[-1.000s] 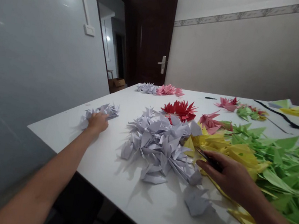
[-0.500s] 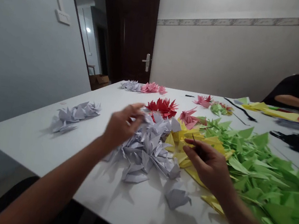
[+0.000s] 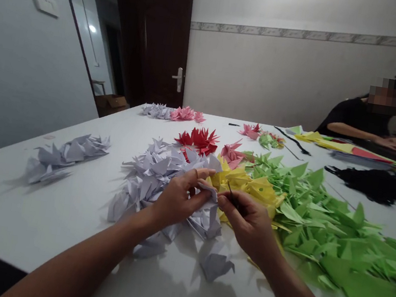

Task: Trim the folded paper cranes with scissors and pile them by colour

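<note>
My left hand point(image 3: 183, 198) pinches a small piece of white folded paper point(image 3: 209, 188) between thumb and fingers. Close beside it, my right hand point(image 3: 253, 226) grips a thin, dark, pointed tool point(image 3: 230, 193), whose exact kind I cannot make out. The right fingertips are at the edge of the paper; whether they touch it is unclear. Under and behind my hands lies a heap of white origami cranes point(image 3: 142, 172). Yellow folded papers point(image 3: 260, 190) sit behind my right hand. One loose white crane point(image 3: 217, 264) rests nearer to me on the table.
A row of white cranes point(image 3: 67, 153) lies at left. Red cranes point(image 3: 199, 141) and pink ones point(image 3: 232, 152) sit farther back. Green folded papers point(image 3: 334, 233) cover the right side, near black strands point(image 3: 371, 184). Across the table point(image 3: 113, 121) a person point(image 3: 351, 117) sits at right.
My left hand has come from over the white heap toward my right hand, with the white paper now close to the tool. The view has turned to the right.
</note>
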The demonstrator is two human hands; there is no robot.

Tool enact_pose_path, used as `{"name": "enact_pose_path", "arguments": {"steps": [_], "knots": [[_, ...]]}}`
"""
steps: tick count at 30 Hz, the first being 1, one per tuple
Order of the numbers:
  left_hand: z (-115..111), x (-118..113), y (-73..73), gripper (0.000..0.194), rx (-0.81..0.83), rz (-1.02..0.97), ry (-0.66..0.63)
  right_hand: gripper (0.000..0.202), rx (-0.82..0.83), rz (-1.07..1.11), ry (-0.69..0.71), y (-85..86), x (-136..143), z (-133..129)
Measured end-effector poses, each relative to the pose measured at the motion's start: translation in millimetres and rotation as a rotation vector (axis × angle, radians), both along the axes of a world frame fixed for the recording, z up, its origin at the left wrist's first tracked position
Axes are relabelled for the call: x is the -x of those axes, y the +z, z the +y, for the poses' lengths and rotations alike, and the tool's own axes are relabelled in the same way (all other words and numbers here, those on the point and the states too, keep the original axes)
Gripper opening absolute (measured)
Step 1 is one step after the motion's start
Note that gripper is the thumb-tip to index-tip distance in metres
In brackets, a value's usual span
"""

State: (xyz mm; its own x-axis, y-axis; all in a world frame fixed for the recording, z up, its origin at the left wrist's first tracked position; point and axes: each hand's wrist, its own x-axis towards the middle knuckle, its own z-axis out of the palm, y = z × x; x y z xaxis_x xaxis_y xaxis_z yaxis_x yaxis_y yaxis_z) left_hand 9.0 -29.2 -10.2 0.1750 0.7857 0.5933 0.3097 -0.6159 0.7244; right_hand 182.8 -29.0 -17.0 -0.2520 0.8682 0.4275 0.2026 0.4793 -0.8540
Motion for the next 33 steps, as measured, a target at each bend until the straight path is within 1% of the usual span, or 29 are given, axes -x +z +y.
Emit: {"name": "enact_pose_path", "arguments": {"steps": [3, 6, 8, 10, 12, 14, 15, 17, 19, 21, 23, 25, 28, 31, 33], "knots": [[1, 2, -5.6, 0.039, -0.052, -0.046, 0.056, 0.028, 0.011, 0.043, -0.031, -1.4, 1, -1], [3, 6, -6.7, 0.045, -0.208, -0.034, 0.180, 0.035, -0.018, 0.081, -0.070, -1.6, 0, -2], [4, 10, -5.2, 0.047, -0.308, 0.029, 0.250, 0.034, -0.088, 0.059, -0.074, -0.7, -1, -4], [4, 12, -3.2, 0.048, -0.351, 0.095, 0.288, 0.030, -0.190, 0.006, -0.056, 0.1, -2, -8], [4, 13, -1.7, 0.047, -0.329, 0.121, 0.323, 0.027, -0.292, -0.058, -0.023, 0.4, -1, -12], [4, 13, -1.3, 0.047, -0.247, 0.091, 0.339, 0.028, -0.348, -0.106, 0.007, 0.1, 1, -15], [4, 12, -1.5, 0.048, -0.192, 0.056, 0.325, 0.029, -0.366, -0.118, 0.009, -0.3, 2, -15], [3, 10, -1.8, 0.050, -0.088, -0.027, 0.248, 0.029, -0.391, -0.123, -0.019, -1.0, 3, -15], [2, 7, -1.7, 0.050, -0.019, -0.109, 0.151, 0.028, -0.401, -0.118, -0.061, -1.7, 4, -12], [0, 4, -0.6, 0.049, 0.029, -0.165, 0.091, 0.026, -0.372, -0.101, -0.099, -2.7, 3, -10], [-2, 1, 1.0, 0.048, 0.067, -0.215, 0.058, 0.027, -0.307, -0.079, -0.127, -3.6, 1, -9], [-3, -1, 3.0, 0.047, 0.084, -0.262, 0.055, 0.029, -0.266, -0.044, -0.136, -3.7, -1, -10], [-1, 1, 5.2, 0.045, 0.073, -0.293, 0.123, 0.025, -0.289, -0.029, -0.087, -0.3, -4, -14], [3, 5, 4.7, 0.043, 0.004, -0.272, 0.196, 0.023, -0.299, -0.086, -0.021, 5.8, -2, -17], [4, 6, 2.3, 0.043, -0.058, -0.237, 0.222, 0.024, -0.243, -0.138, 0.009, 8.9, 1, -17]]}}
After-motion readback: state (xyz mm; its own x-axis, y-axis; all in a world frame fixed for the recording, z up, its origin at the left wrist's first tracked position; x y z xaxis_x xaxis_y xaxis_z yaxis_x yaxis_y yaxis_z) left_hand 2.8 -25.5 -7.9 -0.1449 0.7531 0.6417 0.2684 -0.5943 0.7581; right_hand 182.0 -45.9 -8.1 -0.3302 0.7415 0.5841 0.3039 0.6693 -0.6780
